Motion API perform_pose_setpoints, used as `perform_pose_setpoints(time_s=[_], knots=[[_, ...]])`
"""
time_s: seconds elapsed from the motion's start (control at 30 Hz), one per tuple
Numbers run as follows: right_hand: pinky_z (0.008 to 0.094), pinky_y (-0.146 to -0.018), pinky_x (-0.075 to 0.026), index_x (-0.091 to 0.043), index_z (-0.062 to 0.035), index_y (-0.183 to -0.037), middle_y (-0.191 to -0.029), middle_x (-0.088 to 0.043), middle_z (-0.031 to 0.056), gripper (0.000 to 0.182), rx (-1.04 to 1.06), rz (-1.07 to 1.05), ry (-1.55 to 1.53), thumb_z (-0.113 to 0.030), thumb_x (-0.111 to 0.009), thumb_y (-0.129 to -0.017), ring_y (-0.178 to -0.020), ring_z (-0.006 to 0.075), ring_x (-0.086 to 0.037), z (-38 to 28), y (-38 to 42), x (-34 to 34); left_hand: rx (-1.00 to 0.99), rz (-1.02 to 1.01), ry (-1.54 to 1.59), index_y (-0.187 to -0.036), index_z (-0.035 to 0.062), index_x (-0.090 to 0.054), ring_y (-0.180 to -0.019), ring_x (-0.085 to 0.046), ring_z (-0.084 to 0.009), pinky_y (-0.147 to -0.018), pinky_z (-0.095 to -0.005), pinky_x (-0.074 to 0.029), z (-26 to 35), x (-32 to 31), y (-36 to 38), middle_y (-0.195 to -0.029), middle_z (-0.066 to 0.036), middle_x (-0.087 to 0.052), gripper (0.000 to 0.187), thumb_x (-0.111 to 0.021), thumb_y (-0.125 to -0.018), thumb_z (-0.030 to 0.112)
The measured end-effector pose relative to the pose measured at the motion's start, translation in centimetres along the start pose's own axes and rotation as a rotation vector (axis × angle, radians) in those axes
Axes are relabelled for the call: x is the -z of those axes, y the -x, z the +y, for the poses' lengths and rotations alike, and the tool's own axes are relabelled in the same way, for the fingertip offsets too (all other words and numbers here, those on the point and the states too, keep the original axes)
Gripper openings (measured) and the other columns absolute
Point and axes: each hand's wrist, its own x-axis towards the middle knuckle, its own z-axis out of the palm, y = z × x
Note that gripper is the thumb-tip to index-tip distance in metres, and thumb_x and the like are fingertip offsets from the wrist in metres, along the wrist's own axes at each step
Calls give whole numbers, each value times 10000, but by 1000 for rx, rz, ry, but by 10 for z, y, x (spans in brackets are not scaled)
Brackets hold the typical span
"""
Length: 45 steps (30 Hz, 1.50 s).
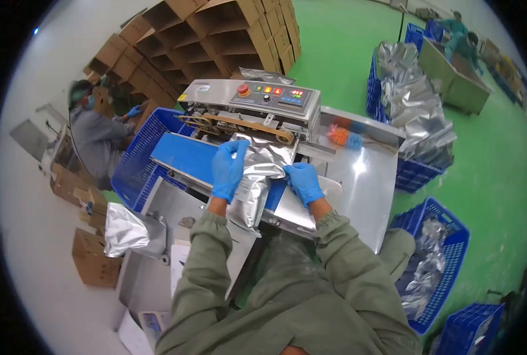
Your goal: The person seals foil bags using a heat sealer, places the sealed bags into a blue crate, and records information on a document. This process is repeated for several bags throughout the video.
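Note:
A silver foil pouch point(250, 198) lies across the blue belt of a band sealing machine point(216, 94), its lower end hanging over the near side. My left hand point(228, 170), in a blue glove, is closed on the pouch's upper left edge. On the other side, my right hand point(304, 183), gloved too, pinches the upper right edge with thumb and fingers. The pouch's top edge meets the front of the sealer, just below the brown drive band point(254, 126). Part of the pouch is hidden behind my left fingers.
Blue crates of foil pouches point(420, 112) stand to the right. A steel tray point(364, 177) with an orange and blue spiky object point(345, 137) adjoins the machine. Another foil pouch point(133, 231) lies at left. Stacked cartons point(228, 35) rise behind; a person point(98, 136) works at left.

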Motion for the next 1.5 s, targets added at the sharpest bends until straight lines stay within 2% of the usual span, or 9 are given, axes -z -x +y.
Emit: perform_pose_setpoints(time_s=[0.13,0.3,0.43,0.53,0.6,0.73,1.0,1.23,1.5], knots=[[342,-534,-451,-630,36,-671,-560,-580,132,289,37,-86,-92,-233,-566,-754,-538,167,-582,-24,20,2,-187,-204,170,-965,24,-661,-858,-576,-147,-750,-290,-449,72,-5,54,-938,-71,-635,186,-591,-878,173],[261,-629,-484,-653,-4,-833,-753,-640,57,235,6,-212,-106,-224,-573,-830,-660,121,-581,-56,99,133,-196,-356,232,-956,-3,-651,-854,-551,-141,-768,-274,-444,76,-29,95,-919,-51,-626,196,-513,-913,129],[262,-638,-474,-656,-15,-837,-755,-638,41,142,-8,482,-230,-146,-602,-821,-695,107,-578,16,139,283,-106,-439,166,-962,-11,-626,-879,-549,-156,-795,-285,-432,79,-55,114,-970,-88,-623,214,-497,-926,155],[345,-725,-491,-647,-6,-871,-852,-664,147,233,-228,1111,123,-221,-603,-795,-782,254,-641,144,174,388,-96,-451,218,-1001,1,-620,-854,-537,-145,-763,-287,-418,99,-86,129,-966,-80,-623,246,-492,-933,200],[404,-789,-484,-586,0,-1045,-961,-638,213,401,-509,1055,435,-281,-616,-760,-900,351,-621,231,194,432,-113,-467,224,-994,1,-623,-842,-547,-148,-740,-283,-417,105,-103,129,-950,-86,-632,281,-487,-937,241],[442,-843,-467,-397,16,-1258,-1085,-561,315,655,-763,991,444,-279,-623,-719,-998,456,-556,288,153,477,-123,-519,122,-957,-8,-629,-809,-562,-157,-724,-279,-423,125,-132,134,-922,-93,-646,297,-504,-928,260],[456,-732,-496,-642,-19,-838,-853,-641,229,192,-806,1081,690,-169,-531,-796,-811,406,-618,363,132,496,-161,-608,23,-915,9,-632,-857,-556,-159,-719,-283,-426,146,-151,138,-972,-90,-631,254,-539,-907,246],[501,-664,-447,-610,-36,-781,-787,-620,207,168,-507,969,940,-143,-484,-805,-746,402,-593,309,249,495,-176,-620,208,-909,14,-632,-857,-554,-158,-728,-279,-427,141,-138,143,-966,-86,-629,231,-556,-901,232],[444,-623,-440,-568,-52,-813,-726,-570,162,67,60,590,1251,-81,-527,-769,-711,347,-559,15,284,450,-145,-661,329,-919,8,-644,-905,-565,-175,-820,-281,-427,115,-103,160,-950,-87,-621,143,-515,-859,19]])
